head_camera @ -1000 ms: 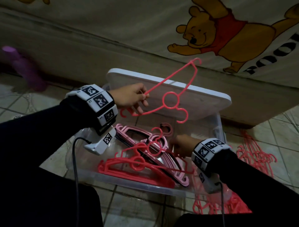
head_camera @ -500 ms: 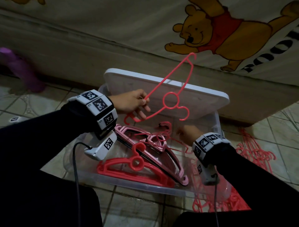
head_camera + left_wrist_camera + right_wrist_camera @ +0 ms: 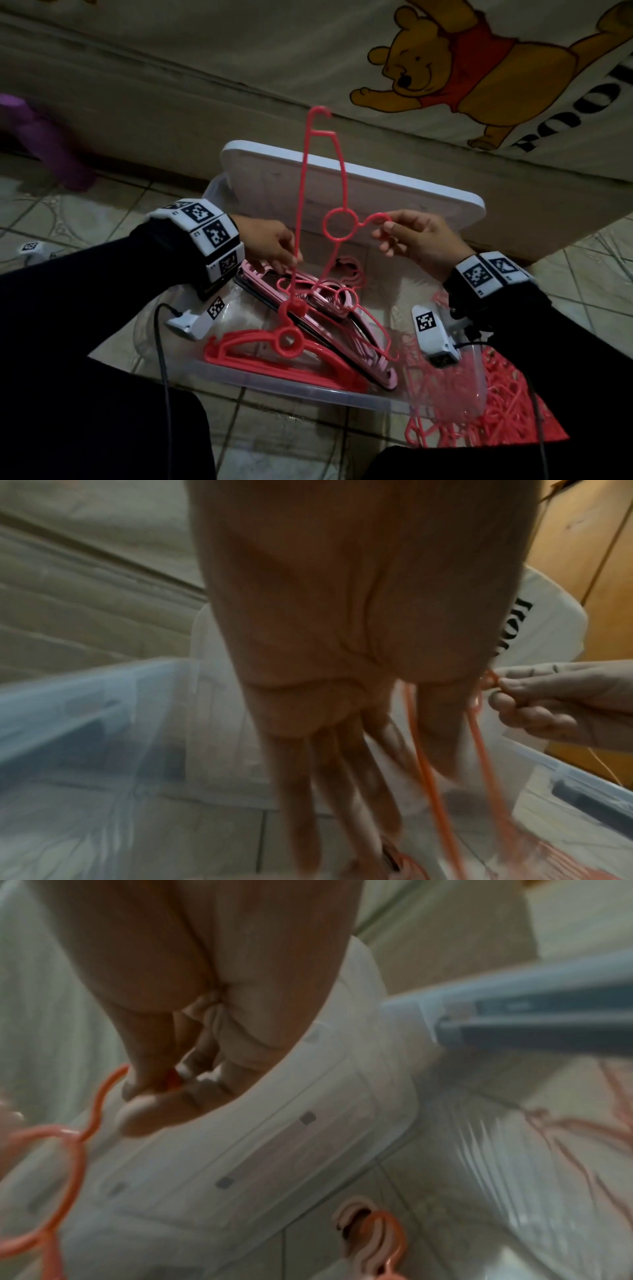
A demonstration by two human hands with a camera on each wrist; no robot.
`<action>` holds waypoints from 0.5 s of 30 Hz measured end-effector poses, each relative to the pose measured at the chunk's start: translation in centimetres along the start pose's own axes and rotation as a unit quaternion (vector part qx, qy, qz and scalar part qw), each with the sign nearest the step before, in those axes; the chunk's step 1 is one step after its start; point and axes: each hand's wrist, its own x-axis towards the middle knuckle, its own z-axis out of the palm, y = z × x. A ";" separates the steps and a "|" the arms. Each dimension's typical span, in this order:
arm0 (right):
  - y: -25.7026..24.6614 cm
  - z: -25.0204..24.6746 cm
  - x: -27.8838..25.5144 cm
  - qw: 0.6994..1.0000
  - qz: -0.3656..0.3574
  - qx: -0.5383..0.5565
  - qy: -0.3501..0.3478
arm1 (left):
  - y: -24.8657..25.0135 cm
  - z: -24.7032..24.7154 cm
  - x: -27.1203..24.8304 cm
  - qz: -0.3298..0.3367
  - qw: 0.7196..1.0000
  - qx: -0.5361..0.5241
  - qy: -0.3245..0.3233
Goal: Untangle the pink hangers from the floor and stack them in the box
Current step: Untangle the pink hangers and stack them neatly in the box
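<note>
1. Coral-pink hanger stands on end at frame centre above the clear plastic box.
2. Right hand pinches its hook; left hand pinches its bar, fingers curled.
3. Bedsheet, upper right, reads partly "POO".
4. Tangled hangers lie lower right.

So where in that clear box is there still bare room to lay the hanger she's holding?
Bare bottom shows in the box at its left end, between the left hand and the coral stack, and along the far wall under the leaning white lid. The middle is crowded with the pale pink stack. The held hanger hangs above it, its hook pinched by the right hand.
</note>
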 end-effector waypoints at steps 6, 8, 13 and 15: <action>1.1 0.2 0.8 0.983 0.001 -0.182 -0.029 | 0.3 -3.2 -1.2 0.004 0.997 0.072 0.043; 1.5 0.8 1.2 0.978 0.015 -0.203 -0.040 | 0.2 -3.9 -1.3 0.025 0.988 0.134 0.074; 1.6 0.8 2.5 0.969 0.028 -0.244 -0.034 | -0.8 -4.0 -0.3 0.040 0.953 0.203 0.220; 1.7 0.4 2.5 0.952 0.043 -0.297 -0.063 | -0.8 -3.9 -0.2 0.037 0.934 0.218 0.280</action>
